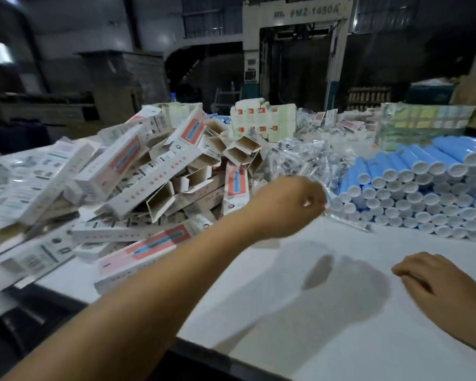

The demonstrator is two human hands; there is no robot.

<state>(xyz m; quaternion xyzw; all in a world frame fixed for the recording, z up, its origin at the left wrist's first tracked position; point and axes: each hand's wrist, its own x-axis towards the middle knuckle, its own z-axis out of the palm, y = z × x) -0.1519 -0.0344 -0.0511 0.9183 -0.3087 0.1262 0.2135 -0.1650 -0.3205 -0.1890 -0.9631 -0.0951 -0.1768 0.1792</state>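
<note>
My left hand [289,207] reaches from the lower left across the white table [327,312] to the near edge of a heap of clear plastic packets [308,158]. Its curled fingers pinch one clear plastic packet [346,220] that lies along the table; motion blur hides the exact hold. My right hand [434,281] rests on the table at the lower right with loosely curled fingers and nothing in it. Blue tubes with white caps [423,188] lie stacked on their sides just right of my left hand.
A loose pile of long white and pink cartons [154,174], several with open ends, fills the table's left side. Bundled flat cartons [261,119] and shrink-wrapped packs [421,125] stand behind. The table's front edge [204,350] runs near my left forearm. Dark machinery stands in the background.
</note>
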